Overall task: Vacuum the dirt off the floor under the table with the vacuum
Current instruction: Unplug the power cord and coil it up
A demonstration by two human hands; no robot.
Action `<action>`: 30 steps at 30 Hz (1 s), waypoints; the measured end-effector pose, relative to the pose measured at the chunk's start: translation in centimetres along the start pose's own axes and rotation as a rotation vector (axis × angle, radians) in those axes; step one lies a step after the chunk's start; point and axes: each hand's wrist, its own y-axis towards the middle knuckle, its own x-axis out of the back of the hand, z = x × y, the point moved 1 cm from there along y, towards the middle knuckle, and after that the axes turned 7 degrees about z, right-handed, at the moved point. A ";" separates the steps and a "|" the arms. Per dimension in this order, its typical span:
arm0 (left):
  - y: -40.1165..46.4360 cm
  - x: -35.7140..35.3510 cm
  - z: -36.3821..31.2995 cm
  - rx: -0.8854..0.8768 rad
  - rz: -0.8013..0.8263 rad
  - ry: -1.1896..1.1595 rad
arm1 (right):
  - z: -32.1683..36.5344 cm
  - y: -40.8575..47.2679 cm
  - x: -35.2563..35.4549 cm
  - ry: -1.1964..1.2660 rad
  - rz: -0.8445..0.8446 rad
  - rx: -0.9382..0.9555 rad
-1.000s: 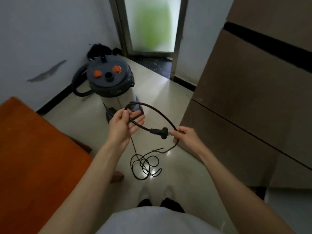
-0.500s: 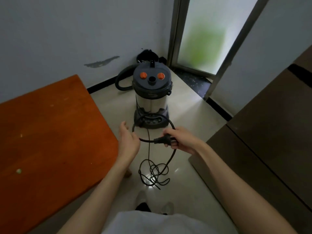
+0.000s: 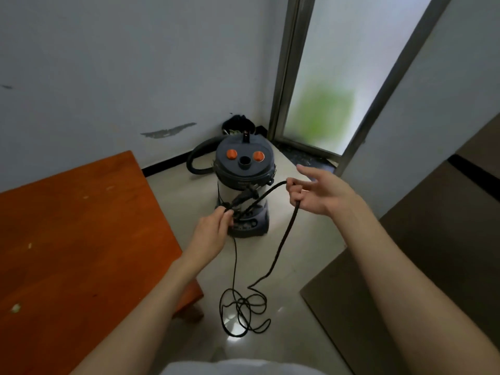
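1. While the grey canister vacuum with two orange knobs on its lid [image 3: 244, 182] stands upright on the pale tiled floor [image 3: 297, 255], both of the person's hands are out in front of it on its thin black power cord [image 3: 282, 243].
2. Nearer the vacuum's base, the left hand [image 3: 212, 230] pinches the cord with curled fingertips, close by the black plug [image 3: 243, 197], which sits against the vacuum's steel body.
3. Just right of the vacuum's lid, the right hand [image 3: 318, 190] has some fingers curled round the cord and the index finger pointing out loose.
4. From that hand the cord drops to a loose tangle on the floor, on the near side of the vacuum.
5. Left of the vacuum sits the orange-brown wooden surface [image 3: 73, 239], its corner near the left forearm.
6. Behind the vacuum, a black ribbed hose [image 3: 198, 155] curves along the white wall [image 3: 108, 77], and a frosted glass door [image 3: 324, 90] stands further right.
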 end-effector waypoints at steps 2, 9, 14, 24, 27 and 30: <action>0.9 -0.4 -0.4 0.046 -0.006 -0.142 | 0.7 0.0 -1.5 0.257 0.024 0.037; 1.3 -3.1 -3.9 -0.078 0.264 -0.595 | 3.2 0.4 -6.7 0.479 0.044 0.208; 2.1 -0.8 -3.6 0.055 0.089 -0.956 | 3.0 0.8 -4.3 0.428 0.105 0.241; 8.9 8.1 -9.8 -0.151 -0.132 -1.266 | -4.3 1.8 -3.9 -0.717 0.343 0.398; 10.2 10.6 -12.1 -0.177 -0.171 -1.320 | -3.8 2.0 -5.0 -1.108 0.469 0.402; 10.7 12.8 -12.9 -0.214 -0.194 -1.273 | -2.8 2.6 -5.3 -1.212 0.414 0.440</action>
